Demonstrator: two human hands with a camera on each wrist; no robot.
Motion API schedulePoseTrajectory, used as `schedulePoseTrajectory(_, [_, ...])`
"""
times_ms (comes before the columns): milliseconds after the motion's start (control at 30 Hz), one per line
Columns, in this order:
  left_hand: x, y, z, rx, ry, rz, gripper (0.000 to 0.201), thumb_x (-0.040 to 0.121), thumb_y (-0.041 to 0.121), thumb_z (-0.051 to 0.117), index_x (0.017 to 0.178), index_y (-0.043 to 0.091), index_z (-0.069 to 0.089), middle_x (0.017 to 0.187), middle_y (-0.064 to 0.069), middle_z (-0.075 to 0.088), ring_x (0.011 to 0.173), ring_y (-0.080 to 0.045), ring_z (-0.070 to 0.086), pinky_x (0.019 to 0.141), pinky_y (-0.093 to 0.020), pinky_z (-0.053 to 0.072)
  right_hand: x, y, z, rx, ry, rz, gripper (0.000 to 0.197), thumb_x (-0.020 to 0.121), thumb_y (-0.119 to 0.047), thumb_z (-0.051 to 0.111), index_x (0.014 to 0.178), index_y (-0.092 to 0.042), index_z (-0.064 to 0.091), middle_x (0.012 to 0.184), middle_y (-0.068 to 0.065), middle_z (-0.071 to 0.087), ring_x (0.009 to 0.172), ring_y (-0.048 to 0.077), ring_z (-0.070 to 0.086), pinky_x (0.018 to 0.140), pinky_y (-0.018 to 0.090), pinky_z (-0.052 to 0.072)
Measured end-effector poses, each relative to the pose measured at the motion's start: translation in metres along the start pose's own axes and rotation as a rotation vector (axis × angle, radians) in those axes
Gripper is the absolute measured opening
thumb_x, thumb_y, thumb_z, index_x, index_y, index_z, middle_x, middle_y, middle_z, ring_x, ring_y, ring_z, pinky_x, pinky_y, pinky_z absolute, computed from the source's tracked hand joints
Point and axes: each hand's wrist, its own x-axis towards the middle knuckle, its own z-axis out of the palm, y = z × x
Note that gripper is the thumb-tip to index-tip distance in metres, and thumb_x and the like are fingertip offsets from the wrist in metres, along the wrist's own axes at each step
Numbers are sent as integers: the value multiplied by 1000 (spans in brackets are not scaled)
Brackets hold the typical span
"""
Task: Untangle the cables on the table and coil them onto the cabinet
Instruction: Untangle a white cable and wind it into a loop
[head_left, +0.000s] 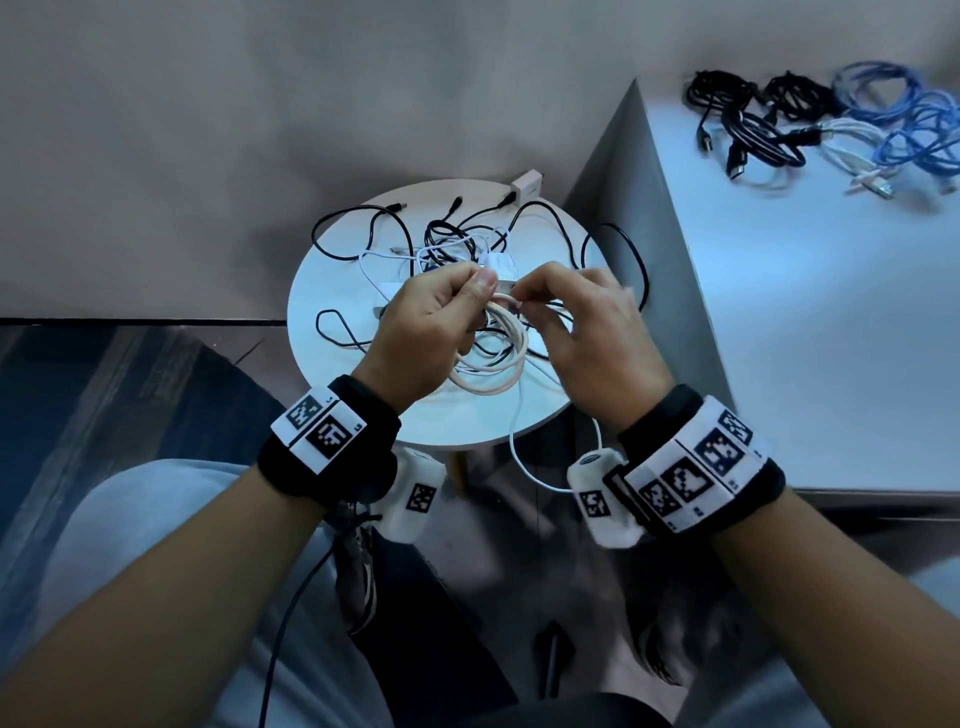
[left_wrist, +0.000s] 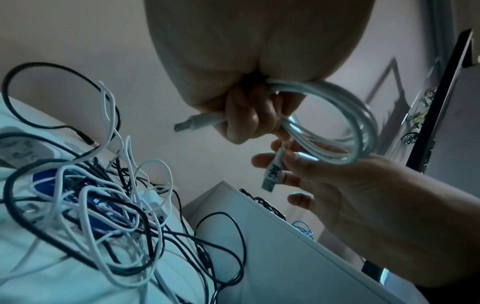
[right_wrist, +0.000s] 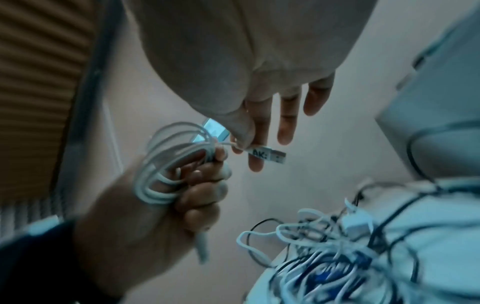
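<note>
Over the round white table (head_left: 317, 374) both hands hold one cream-white cable wound into a coil (head_left: 501, 358). My left hand (head_left: 441, 317) grips the coil in its fist (left_wrist: 241, 121), and one plug end sticks out beside the fingers (left_wrist: 192, 122). My right hand (head_left: 582, 322) pinches the cable's other end just behind its labelled USB plug (right_wrist: 270, 156), its other fingers straight. A tangle of black and white cables (head_left: 457, 244) lies on the table under the hands. The white cabinet (head_left: 810, 312) stands to the right.
Coiled black, white and blue cables (head_left: 810, 124) lie at the cabinet's far end. A white charger block (head_left: 527, 186) sits at the table's far edge. One white cable (head_left: 519, 452) hangs off the near edge, and a black loop (head_left: 636, 265) overhangs the right edge.
</note>
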Motion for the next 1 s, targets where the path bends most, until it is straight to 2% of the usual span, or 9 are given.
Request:
schedulePoseTrajectory(133, [-6, -1, 6, 30, 76, 43, 39, 103, 34, 46, 87, -1, 53, 60, 13, 47, 52, -8, 40, 52, -26, 33, 3, -6, 4, 517, -107, 278, 9, 94, -14, 66, 90, -21, 67, 86, 3, 72, 80, 26, 69, 79, 43, 58])
schedulePoseTrajectory(200, [-8, -1, 8, 152, 133, 103, 36, 104, 36, 45, 89, 4, 54, 63, 12, 53, 55, -8, 46, 55, -32, 38, 4, -9, 2, 761, -157, 401, 8, 96, -9, 65, 90, -14, 64, 80, 9, 69, 69, 20, 66, 70, 35, 57])
schedulePoseTrajectory(267, [-10, 1, 10, 272, 178, 164, 26, 105, 34, 47, 97, 10, 55, 70, 6, 61, 62, -14, 58, 59, -41, 48, 4, -13, -1, 953, -203, 493, 8, 97, -5, 60, 90, -8, 60, 72, 4, 68, 59, 13, 63, 60, 25, 53])
schedulePoseTrajectory(333, [-12, 2, 13, 323, 210, 205, 19, 105, 30, 50, 107, 12, 56, 76, 0, 67, 66, -17, 64, 64, -41, 53, 4, -15, -3, 1090, -243, 569, 9, 98, -2, 55, 91, -6, 58, 70, 4, 66, 56, 12, 60, 55, 23, 52])
schedulePoseTrajectory(500, [-9, -1, 15, 484, 273, 323, 26, 105, 26, 51, 91, 6, 62, 65, 1, 61, 59, -14, 55, 59, -35, 47, 5, -17, -13, 1280, -397, 681, 15, 96, -23, 53, 98, -11, 61, 80, 7, 62, 76, 23, 61, 73, 30, 50])
schedulePoseTrajectory(633, [-6, -5, 12, 556, 288, 264, 34, 105, 29, 48, 79, 8, 54, 61, 3, 53, 58, -16, 46, 56, -33, 37, 2, -15, -3, 1128, -389, 473, 49, 83, -19, 69, 129, -10, 53, 91, 10, 64, 83, 19, 63, 76, 28, 52])
schedulePoseTrajectory(700, [-5, -6, 10, 557, 299, 239, 36, 105, 30, 47, 75, 10, 51, 57, 9, 44, 56, -12, 40, 55, -30, 32, 1, -13, 3, 960, -373, 331, 54, 83, -13, 70, 134, -11, 50, 99, 18, 66, 93, 24, 65, 89, 37, 54])
schedulePoseTrajectory(800, [-4, -6, 8, 507, 307, 202, 43, 105, 32, 47, 72, 4, 52, 52, 7, 38, 53, -15, 37, 52, -25, 30, -1, -10, 5, 628, -252, 198, 39, 90, -25, 66, 128, -17, 61, 97, 8, 76, 93, 22, 73, 96, 51, 54])
schedulePoseTrajectory(1000, [-4, 1, 0, 519, 201, 204, 46, 105, 38, 52, 71, 7, 56, 51, 6, 40, 51, -11, 39, 51, -24, 32, 7, -11, -15, 339, -187, 130, 15, 95, -25, 67, 98, -13, 75, 82, 1, 77, 75, 17, 73, 78, 47, 57])
